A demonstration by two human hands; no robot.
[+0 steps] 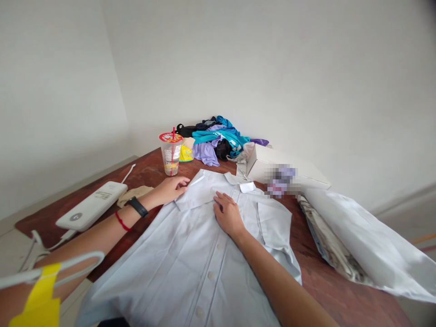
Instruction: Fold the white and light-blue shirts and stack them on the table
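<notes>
A pale grey-white button-up shirt lies front side up on the table, its collar pointing away from me and its button strip running toward me. One sleeve is folded inward across the upper left of the chest. At that folded sleeve's outer edge is my left hand, fingers loosely bent and apart, with no cloth visibly gripped. My right hand rests palm down on the chest beside the button strip, fingers slightly spread. On the right, the other short sleeve lies out to the side.
Behind the shirt stand a lidded plastic cup with a red straw and a heap of clothes. To the left lies a white power bank with cables. A white box and a white plastic bag are on the right.
</notes>
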